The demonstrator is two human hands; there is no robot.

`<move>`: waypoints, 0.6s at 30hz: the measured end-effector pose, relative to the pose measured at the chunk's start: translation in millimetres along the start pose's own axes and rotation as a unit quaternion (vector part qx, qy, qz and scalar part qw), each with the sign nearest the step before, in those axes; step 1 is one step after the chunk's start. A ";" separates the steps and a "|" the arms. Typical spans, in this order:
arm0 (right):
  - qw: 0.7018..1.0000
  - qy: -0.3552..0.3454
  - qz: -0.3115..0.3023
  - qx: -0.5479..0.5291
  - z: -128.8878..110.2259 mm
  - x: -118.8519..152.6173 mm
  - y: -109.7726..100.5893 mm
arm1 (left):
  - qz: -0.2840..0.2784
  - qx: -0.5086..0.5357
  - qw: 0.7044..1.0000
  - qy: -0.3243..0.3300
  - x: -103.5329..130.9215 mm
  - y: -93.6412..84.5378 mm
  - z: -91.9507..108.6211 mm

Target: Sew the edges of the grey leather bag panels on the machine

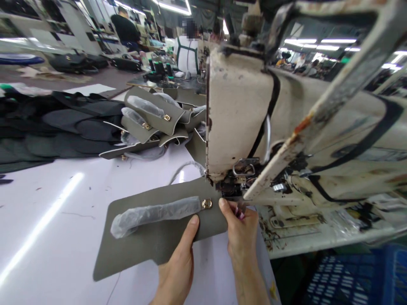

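Observation:
A grey-green leather bag panel (133, 254) lies partly over the white tabletop, its right end under the head of a sewing machine (238, 110). Along the panel runs a handle (159, 213) wrapped in clear plastic, with a gold ring fitting (206, 204) at its right end. My left hand (179, 258) grips the near edge, thumb on top and fingers hidden beneath. At the right end, close to the machine's needle area, my right hand (240, 224) pinches the panel. Something small and pinkish-purple shows among its fingers, too little visible to name.
Several similar panels with wrapped handles (155, 114) are piled behind. Black fabric pieces (60, 127) lie stacked at the left. A rusty metal bar (314, 114) slants before the machine. A blue plastic basket (349, 275) sits low at the right. People (187, 53) work farther back.

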State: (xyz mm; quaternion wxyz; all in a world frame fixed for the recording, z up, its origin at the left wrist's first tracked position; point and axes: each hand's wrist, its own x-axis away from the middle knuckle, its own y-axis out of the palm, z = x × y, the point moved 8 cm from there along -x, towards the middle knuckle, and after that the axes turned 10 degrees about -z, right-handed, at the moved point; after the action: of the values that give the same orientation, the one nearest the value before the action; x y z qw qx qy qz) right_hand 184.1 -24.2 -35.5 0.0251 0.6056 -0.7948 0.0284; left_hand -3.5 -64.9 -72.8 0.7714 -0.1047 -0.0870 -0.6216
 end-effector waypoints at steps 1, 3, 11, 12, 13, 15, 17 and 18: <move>1.000 -0.003 0.006 0.014 -1.4 -0.7 -1.4 | -0.034 -0.011 0.999 -0.031 0.8 2.3 -3.2; 0.999 -0.013 0.012 0.044 -3.6 -1.8 -4.0 | -0.207 -0.043 0.973 -0.091 9.9 18.9 -3.1; 0.973 -0.072 0.006 0.221 -26.3 9.4 -24.3 | -0.392 -0.054 0.909 0.134 -21.9 3.1 118.3; 0.968 -0.095 0.029 0.232 -34.9 16.0 -27.4 | -0.262 -0.099 0.938 0.203 -50.3 -14.7 132.4; 0.963 -0.119 0.051 0.235 -44.1 24.0 -28.2 | -0.163 -0.169 0.936 0.262 -72.2 -25.5 142.1; 0.964 -0.149 0.046 0.215 -58.2 39.1 -18.1 | -0.116 -0.311 0.897 0.291 -109.7 -21.2 139.4; 0.982 -0.115 -0.030 0.146 -59.6 47.7 6.6 | -0.189 -0.370 0.882 0.224 -138.9 -8.1 115.8; 0.989 -0.077 -0.081 0.093 -56.1 50.1 22.2 | -0.218 -0.367 0.882 0.199 -145.7 -5.2 106.8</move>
State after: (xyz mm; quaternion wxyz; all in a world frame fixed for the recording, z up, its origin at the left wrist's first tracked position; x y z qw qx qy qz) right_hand 149.7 -62.3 23.8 -0.0902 0.6679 -0.7368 0.0532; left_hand -39.9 99.9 -8.2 0.5242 -0.2326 0.2819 -0.7692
